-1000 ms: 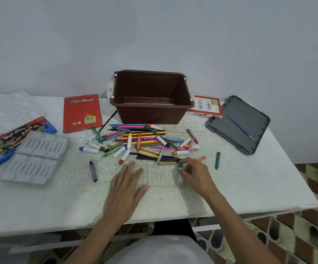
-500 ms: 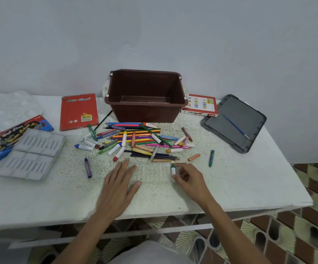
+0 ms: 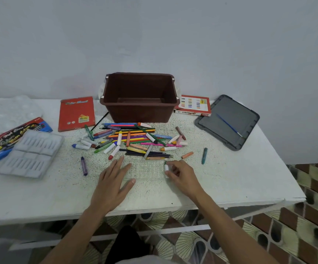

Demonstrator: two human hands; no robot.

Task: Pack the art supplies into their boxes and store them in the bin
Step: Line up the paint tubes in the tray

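Lower centre: right hand [image 3: 181, 176] pinches crayon [image 3: 166, 168]. Probably light, waxy, brittle, so grip mid-barrel. The left hand [image 3: 112, 185] lies flat, fingers straight, on tray [image 3: 146, 172].

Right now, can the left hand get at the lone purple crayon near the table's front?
Probably yes. The left hand lies flat and holds nothing, and the purple crayon lies alone just to its left, with nothing between them.

Home room, plain painted wall [image 3: 230, 44], white table [image 3: 230, 180], patterned floor tiles [image 3: 316, 216]
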